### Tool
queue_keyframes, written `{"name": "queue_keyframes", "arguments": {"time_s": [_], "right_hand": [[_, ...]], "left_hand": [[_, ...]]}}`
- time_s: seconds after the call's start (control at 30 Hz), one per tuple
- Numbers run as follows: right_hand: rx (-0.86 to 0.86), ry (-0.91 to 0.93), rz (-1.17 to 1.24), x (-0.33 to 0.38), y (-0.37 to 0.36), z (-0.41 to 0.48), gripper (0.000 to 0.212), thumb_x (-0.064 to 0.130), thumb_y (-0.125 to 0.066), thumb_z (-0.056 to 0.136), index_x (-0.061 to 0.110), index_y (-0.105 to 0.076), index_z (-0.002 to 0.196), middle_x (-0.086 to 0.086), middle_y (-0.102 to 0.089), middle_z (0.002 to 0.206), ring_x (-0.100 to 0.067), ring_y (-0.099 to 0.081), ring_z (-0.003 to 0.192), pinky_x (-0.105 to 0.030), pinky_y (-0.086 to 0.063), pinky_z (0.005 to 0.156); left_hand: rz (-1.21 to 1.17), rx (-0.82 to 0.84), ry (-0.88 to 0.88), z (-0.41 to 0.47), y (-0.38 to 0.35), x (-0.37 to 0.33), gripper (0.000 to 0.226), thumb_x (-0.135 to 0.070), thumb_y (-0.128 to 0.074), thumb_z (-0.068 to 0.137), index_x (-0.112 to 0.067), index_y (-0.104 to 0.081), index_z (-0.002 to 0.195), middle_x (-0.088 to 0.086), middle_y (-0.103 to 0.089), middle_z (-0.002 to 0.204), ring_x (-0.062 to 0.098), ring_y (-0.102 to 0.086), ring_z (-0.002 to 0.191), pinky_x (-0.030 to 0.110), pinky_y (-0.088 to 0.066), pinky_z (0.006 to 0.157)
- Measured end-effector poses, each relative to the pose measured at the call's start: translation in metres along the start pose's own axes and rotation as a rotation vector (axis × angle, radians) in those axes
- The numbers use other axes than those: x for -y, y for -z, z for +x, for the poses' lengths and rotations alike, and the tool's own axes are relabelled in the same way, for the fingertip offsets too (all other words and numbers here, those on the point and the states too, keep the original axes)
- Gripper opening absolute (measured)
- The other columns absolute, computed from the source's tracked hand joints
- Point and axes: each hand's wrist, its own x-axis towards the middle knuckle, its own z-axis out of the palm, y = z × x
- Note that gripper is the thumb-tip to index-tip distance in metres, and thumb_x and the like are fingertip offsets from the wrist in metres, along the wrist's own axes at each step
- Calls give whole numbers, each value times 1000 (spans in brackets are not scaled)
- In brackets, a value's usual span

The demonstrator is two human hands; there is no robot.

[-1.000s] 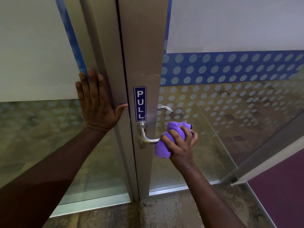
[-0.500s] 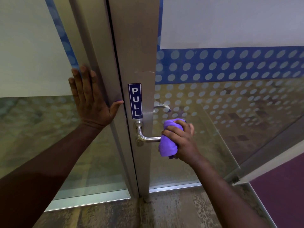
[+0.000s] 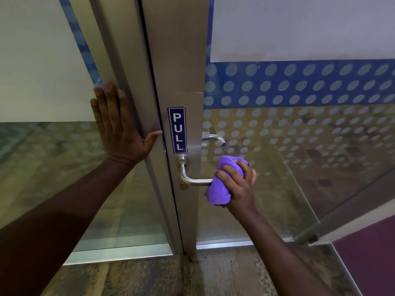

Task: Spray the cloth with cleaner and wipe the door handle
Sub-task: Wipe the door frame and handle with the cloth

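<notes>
The right hand squeezes a bunched purple cloth around the end of the silver door handle, at about 5 o'clock from the blue PULL sign. The left hand is flat, fingers straight, pressing the metal frame at 9 o'clock from the sign.

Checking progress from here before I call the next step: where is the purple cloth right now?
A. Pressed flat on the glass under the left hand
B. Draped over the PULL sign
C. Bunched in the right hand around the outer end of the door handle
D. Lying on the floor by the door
C: the purple cloth is bunched in the right hand over the free end of the door handle, while the left hand lies flat on the frame, holding nothing.
</notes>
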Motion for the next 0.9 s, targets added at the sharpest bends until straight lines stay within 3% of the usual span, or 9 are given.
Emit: {"name": "queue_keyframes", "arguments": {"time_s": [0.07, 0.17, 0.37, 0.6, 0.73, 0.8, 0.9], "right_hand": [[-88, -32, -68, 5, -7, -5, 53, 13, -82, 70, 27, -56, 114, 11, -50, 124, -31, -36, 125, -54, -28, 94], [-174, -35, -191, 12, -14, -10, 42, 15, -73, 75, 27, -57, 112, 9, -52, 123, -30, -36, 126, -51, -26, 93], [-269, -88, -286, 26, -24, -11, 34, 18, -69, 76, 28, -61, 108, 2, -70, 111, -34, -45, 119, -53, -30, 90], [-305, -165, -389, 56, -39, -11, 26, 21, -58, 86, 33, -60, 108, 6, -66, 112, -32, -44, 118, -57, -31, 92], [-323, -169, -440, 66, -44, -9, 27, 21, -61, 85, 34, -60, 108, 9, -55, 119, -32, -45, 118, -57, -31, 93], [-339, -170, -446, 69, -47, -8, 28, 21, -64, 84, 34, -60, 108, 8, -54, 119, -31, -44, 119, -58, -31, 93], [-350, -180, -449, 75, -52, -6, 28, 21, -63, 84, 35, -58, 108, 7, -53, 118, -32, -45, 118, -59, -30, 93]], "left_hand": [[4, 1, -4, 0, -1, 0, 99, -70, -39, 86, -7, -1, 152, 25, -8, 157, 25, 5, 149, 49, -7, 120], [10, -6, -20, -2, -2, 2, 99, -70, -39, 85, -9, -2, 153, 3, 9, 163, 26, 4, 149, 50, -8, 120], [32, -3, -12, -2, -3, 2, 99, -70, -39, 84, -9, -2, 153, 2, 10, 162, 26, 4, 149, 50, -8, 120], [28, 4, -3, -3, -3, 2, 99, -70, -41, 85, -9, -2, 153, 2, 10, 162, 26, 4, 149, 49, -7, 120], [16, 8, 1, -2, -2, 0, 99, -70, -41, 85, -10, -1, 153, 2, 10, 162, 26, 5, 149, 49, -7, 120], [14, 13, 8, -1, -1, -1, 99, -70, -40, 85, -10, 0, 153, 8, 7, 163, 25, 6, 149, 48, -7, 120], [14, 10, 22, 0, 1, -3, 99, -68, -40, 86, -6, -2, 152, 33, -20, 148, 26, 5, 149, 48, -7, 120]]}}
